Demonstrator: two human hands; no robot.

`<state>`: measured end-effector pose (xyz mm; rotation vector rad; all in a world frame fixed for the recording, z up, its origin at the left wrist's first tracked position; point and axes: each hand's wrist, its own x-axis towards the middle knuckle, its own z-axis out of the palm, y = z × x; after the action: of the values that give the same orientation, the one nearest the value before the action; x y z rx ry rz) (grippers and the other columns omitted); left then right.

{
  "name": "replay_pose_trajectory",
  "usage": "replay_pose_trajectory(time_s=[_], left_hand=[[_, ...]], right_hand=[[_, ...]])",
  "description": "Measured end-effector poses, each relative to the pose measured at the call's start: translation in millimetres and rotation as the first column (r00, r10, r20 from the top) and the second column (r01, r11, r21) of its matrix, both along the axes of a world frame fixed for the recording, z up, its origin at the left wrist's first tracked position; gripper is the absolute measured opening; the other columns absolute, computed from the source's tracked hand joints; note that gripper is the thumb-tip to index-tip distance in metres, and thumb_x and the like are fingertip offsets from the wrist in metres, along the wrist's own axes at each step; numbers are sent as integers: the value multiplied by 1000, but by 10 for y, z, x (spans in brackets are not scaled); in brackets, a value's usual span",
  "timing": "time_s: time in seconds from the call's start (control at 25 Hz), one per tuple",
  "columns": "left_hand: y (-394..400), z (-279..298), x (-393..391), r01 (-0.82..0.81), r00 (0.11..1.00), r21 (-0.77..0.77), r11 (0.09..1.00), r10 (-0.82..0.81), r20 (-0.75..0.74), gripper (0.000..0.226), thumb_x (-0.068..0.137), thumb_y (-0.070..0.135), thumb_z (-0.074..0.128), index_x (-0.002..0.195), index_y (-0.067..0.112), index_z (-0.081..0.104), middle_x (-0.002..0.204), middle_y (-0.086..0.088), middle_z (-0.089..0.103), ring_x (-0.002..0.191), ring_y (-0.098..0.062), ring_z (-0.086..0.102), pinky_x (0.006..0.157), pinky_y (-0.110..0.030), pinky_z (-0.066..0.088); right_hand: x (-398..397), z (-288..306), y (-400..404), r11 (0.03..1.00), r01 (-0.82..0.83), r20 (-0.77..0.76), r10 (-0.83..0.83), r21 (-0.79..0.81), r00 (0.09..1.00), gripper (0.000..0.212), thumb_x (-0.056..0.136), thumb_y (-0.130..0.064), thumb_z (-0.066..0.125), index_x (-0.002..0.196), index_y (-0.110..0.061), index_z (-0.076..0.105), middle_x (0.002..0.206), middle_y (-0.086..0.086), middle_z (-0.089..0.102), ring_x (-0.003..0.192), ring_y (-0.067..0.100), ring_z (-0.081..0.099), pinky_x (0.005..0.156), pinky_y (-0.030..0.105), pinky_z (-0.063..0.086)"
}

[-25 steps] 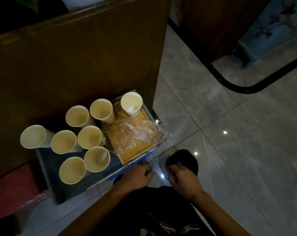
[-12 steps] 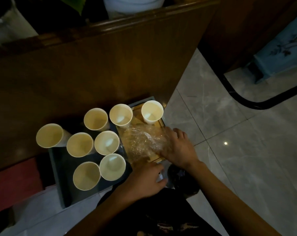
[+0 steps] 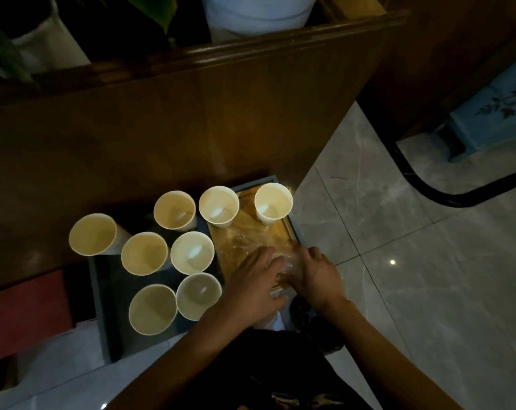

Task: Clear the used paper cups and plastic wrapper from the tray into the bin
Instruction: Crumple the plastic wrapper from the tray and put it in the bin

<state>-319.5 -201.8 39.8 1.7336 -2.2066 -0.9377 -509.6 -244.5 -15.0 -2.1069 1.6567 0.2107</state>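
Several used paper cups [image 3: 191,252] stand upright on a dark tray [image 3: 102,315] on the floor. One more cup [image 3: 273,202] stands at the far end of a wooden tray [image 3: 283,232] set in its right side. A clear plastic wrapper [image 3: 244,241] lies crumpled on that wood. My left hand [image 3: 255,284] rests on the wrapper's near end with fingers fairly straight. My right hand [image 3: 317,276] is beside it, fingers curled into the bunched plastic between the two hands. The dark bin [image 3: 305,310] shows partly under my right wrist.
A tall wooden cabinet side [image 3: 191,113] rises right behind the tray. A red box [image 3: 28,309] sits at the left. Grey floor tiles [image 3: 428,276] spread out to the right, with a black curved rail [image 3: 428,190] and a blue furniture base [image 3: 493,113] beyond.
Both hands came up from near the bin onto the wooden tray. The right hand slid toward me along the wrapper and the left joined it; the plastic is now bunched between them.
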Motion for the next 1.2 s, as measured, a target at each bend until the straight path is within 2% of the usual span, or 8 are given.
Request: replay_pose_trajectory(time_s=[0.12,0.2,0.4,0.56,0.76,0.96,1.08,1.2], left_hand=[[-97,-88,3,9,989,150,989,-31,146,107,76,61,72,155,30,7,164,2,-6,152,-26,-4,119,-48,21],[-147,-148,7,11,970,182,983,-54,236,121,71,69,71,156,29,-4,165,-3,-16,151,-30,-16,121,-55,11],[-185,-231,4,10,945,195,981,-73,317,135,62,77,71,155,30,-15,164,-12,-18,150,-37,-19,118,-64,0],[-182,-212,-12,20,968,278,960,-88,235,143,51,84,71,151,38,-20,164,-9,-21,151,-36,-16,117,-62,11],[-100,-128,-54,30,997,363,931,-56,60,147,43,86,73,149,46,-20,166,-7,1,151,-34,11,115,-52,27],[-62,-154,-84,13,991,443,897,46,-122,137,61,48,90,146,50,-18,162,-7,22,144,-30,33,109,-41,37],[-51,-165,-102,-29,969,452,892,136,-205,113,71,46,81,148,50,-1,151,-3,45,129,-23,52,107,-43,46],[-2,-179,-85,-43,981,423,905,117,-151,74,83,41,67,144,48,26,136,2,59,119,-20,58,100,-40,49]], right_hand=[[-62,-3,78,999,39,44,-37,-35,998,58,83,-43,71,133,-29,45,119,5,55,100,30,64,78,39,54],[-113,-8,126,997,59,62,-57,-47,996,56,83,-38,72,131,-31,44,115,3,55,95,27,65,72,37,56],[-239,21,178,991,127,139,-120,-37,983,48,84,-30,71,122,-35,41,109,-1,59,84,22,66,61,27,43],[-304,94,195,964,266,244,-256,-5,935,37,83,-22,73,96,-36,42,89,-13,56,69,10,58,55,16,36],[-285,223,194,894,445,367,-433,57,823,27,83,-9,67,87,-26,46,67,-8,61,56,5,58,45,19,38],[-244,299,173,836,515,425,-543,191,724,20,81,-2,58,83,-21,52,69,1,65,61,16,59,54,32,48],[-247,306,168,851,489,437,-520,192,734,21,80,-2,57,80,-22,51,67,0,63,59,13,56,53,32,47],[-270,326,166,891,426,403,-453,160,796,23,83,-8,61,80,-26,47,66,-2,62,58,11,57,51,27,46]])
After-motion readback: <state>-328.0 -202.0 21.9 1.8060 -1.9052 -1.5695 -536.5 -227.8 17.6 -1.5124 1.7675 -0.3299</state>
